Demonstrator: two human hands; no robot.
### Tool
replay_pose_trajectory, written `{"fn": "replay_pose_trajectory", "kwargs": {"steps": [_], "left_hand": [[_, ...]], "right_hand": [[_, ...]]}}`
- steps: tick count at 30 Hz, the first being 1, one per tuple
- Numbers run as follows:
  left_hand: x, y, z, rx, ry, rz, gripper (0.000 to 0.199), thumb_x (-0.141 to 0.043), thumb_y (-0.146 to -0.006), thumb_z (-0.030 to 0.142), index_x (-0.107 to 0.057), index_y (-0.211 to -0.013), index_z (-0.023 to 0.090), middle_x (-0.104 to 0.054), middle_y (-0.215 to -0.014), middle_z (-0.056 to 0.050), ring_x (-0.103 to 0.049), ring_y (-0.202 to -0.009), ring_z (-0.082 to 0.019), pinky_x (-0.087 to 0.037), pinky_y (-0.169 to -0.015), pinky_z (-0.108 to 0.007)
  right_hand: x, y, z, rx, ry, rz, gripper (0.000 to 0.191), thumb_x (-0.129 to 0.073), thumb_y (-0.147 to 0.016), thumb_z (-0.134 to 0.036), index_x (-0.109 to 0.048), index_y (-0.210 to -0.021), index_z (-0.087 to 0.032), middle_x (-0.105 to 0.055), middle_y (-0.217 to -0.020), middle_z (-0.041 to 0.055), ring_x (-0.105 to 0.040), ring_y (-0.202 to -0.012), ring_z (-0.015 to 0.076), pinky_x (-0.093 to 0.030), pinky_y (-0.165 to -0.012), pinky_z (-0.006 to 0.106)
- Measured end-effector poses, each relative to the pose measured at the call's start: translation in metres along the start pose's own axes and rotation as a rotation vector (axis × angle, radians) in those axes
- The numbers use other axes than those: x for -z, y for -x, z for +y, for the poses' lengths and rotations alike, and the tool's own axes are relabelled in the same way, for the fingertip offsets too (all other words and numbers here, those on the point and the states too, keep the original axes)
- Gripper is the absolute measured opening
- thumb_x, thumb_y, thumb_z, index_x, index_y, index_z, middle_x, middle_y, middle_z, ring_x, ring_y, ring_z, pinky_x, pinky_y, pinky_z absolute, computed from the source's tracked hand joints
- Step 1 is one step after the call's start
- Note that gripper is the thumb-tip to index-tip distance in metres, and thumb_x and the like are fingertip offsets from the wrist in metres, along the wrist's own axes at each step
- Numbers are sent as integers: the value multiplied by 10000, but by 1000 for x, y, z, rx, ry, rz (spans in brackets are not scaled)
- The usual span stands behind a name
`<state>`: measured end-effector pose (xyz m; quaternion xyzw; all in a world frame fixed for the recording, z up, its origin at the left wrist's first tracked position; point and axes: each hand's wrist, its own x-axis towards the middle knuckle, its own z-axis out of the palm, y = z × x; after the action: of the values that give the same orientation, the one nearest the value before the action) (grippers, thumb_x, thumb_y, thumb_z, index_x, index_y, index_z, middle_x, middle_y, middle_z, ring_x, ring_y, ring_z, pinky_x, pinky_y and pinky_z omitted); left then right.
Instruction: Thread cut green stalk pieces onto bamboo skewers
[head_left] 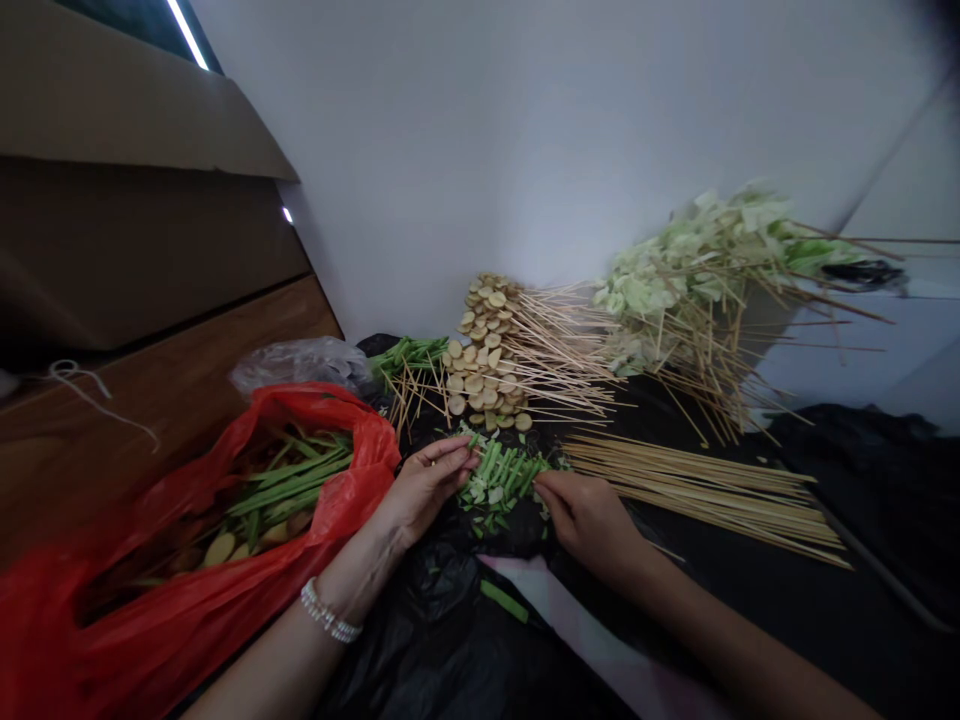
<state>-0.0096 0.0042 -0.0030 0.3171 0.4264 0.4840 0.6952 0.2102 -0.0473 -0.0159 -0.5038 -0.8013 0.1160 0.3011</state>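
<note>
A loose heap of cut green bean pieces [504,475] with pale shreds lies on black plastic between my hands. My left hand [427,485] comes in at the heap's left side, thumb and fingers pinched together, with a small bit of green bean at the tips. On the other side, my right hand [592,515] is closed in a pinch at the heap's edge; whatever its fingertips hold is hidden. Bare bamboo skewers [712,490] lie in a bundle just beyond the right hand. One longer green bean piece [504,602] rests nearer to me.
A red plastic bag [375,440] at left holds long green beans and potato slices. Behind the heap are skewered potato slices [487,370] and skewered green beans [412,355]. Skewered cabbage [675,265] is piled at back right, against the white wall [525,130].
</note>
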Motion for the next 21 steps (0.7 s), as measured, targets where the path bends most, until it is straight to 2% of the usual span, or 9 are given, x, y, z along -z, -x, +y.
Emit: {"fn": "replay_pose_trajectory", "kwargs": {"steps": [6, 14, 21], "left_hand": [[1, -1, -1, 21, 23, -14, 222, -780, -675, 98, -728, -887, 142, -737, -878, -60, -677, -776, -104, -517, -660, -155], [0, -1, -1, 25, 38, -8, 235, -812, -626, 90, -735, -844, 131, -731, -812, -53, -678, -772, -115, -516, -656, -158], [2, -2, -2, 39, 81, -20, 241, -830, -591, 89, -750, -815, 131, -692, -713, 7, -604, -637, -47, -489, -621, -120]], "right_hand": [[0, 1, -1, 2, -2, -6, 266, -384, -931, -196, -547, -720, -204, -605, -695, 13, -564, -668, 143, -355, -637, 240], [-1, 0, 0, -3, 1, -3, 268, -382, -935, -203, -566, -740, -202, -618, -715, 15, -574, -692, 146, -359, -647, 243], [-2, 1, -2, 5, 1, 6, 263, -382, -937, -207, -548, -734, -203, -605, -703, 17, -567, -683, 151, -352, -641, 251]]}}
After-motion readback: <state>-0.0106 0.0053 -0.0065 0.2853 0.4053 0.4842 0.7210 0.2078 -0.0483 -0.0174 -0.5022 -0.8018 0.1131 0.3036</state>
